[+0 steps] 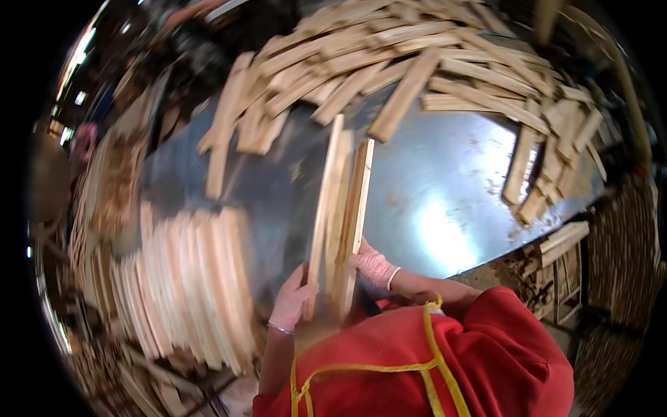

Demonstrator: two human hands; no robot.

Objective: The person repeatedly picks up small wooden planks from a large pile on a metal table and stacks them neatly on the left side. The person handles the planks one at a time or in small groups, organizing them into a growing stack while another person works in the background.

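My left hand (293, 300), in a pale pinkish glove, is closed around the near end of a narrow wooden strip (324, 215). Gloved alike, my right hand (375, 267) grips a second wooden strip (359, 198) by its lower part. Between these two stands another strip (340, 191); which hand bears it I cannot tell. All of them point away from me, side by side, over the metal tabletop (278, 181). Motion blur smears their near ends and parts of my fingers.
A large heap of loose wooden strips (389, 55) covers the far side of the table and curves down its right end. To the left, many strips stand in a neat row (187, 285). More wood is piled on a rack (563, 271) at the right.
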